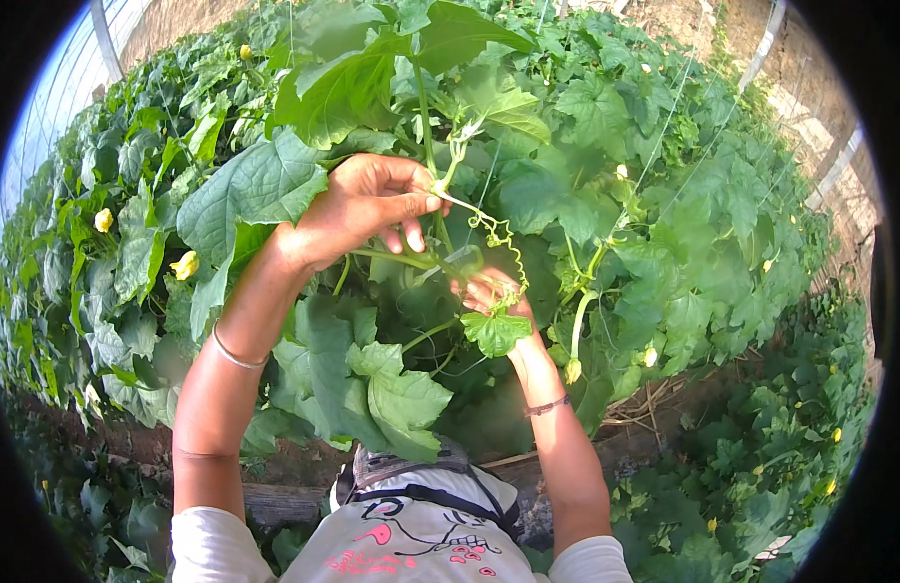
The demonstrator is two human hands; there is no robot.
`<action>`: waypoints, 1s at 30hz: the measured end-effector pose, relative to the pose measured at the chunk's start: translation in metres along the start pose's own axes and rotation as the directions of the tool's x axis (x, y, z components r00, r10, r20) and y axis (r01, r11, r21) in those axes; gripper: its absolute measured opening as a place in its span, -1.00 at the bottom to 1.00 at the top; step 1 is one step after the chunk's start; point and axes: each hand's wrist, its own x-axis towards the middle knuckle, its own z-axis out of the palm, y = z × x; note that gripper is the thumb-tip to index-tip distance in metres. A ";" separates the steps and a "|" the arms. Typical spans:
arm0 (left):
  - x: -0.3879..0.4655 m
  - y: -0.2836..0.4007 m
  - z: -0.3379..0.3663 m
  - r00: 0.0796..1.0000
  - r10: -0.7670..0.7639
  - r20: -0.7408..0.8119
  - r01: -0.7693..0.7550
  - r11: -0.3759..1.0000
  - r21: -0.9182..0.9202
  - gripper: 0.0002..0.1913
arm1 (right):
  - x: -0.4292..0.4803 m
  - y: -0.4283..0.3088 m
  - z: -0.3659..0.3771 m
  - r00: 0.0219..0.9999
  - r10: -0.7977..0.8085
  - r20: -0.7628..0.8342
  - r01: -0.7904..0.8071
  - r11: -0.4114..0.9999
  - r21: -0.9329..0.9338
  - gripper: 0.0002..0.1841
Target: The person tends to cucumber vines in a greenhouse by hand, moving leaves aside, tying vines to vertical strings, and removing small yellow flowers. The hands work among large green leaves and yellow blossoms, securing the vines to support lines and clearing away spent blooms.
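My left hand (381, 208) is at a joint of an upright green vine stem (425, 120), its thumb and forefinger pinching the base of a side shoot with a curly tendril (510, 244). Lower and to the right, my right hand (494, 291) is raised beside the stem, partly hidden by the tendril and a small lobed leaf (497, 333); whether its fingers grip anything is unclear. A large leaf (253, 193) lies against my left wrist. To the right of my right hand hangs a slim young fruit (580, 321) with a yellowish flower bud at its tip.
Dense vines with yellow flowers (185, 265) surround both hands. Thin strings (665, 124) run up through the foliage. Pale posts (762, 47) and an earthen wall (807, 80) stand behind. More low plants (741, 474) grow at the lower right, beyond dry straw (647, 404).
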 end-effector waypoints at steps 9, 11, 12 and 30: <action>0.001 0.002 0.011 0.995 0.097 0.010 -0.097 0.993 -0.066 -0.80 | 0.019 0.042 -0.049 0.999 -0.051 -0.011 0.052 0.983 0.173 -0.74; 0.002 0.005 0.009 0.989 0.148 0.004 -0.148 0.988 -0.045 -0.80 | 0.021 0.066 -0.068 0.995 0.035 -0.098 -0.007 0.962 0.274 -0.83; 0.002 0.006 0.006 0.990 0.143 0.002 -0.142 0.989 -0.042 -0.80 | 0.021 0.076 -0.075 0.992 0.068 -0.108 -0.013 0.896 0.443 -0.88; 0.016 -0.022 0.000 0.999 0.024 0.036 -0.022 0.999 -0.048 -0.81 | 0.006 -0.133 0.065 0.980 -0.198 0.010 0.168 0.802 -0.573 -0.78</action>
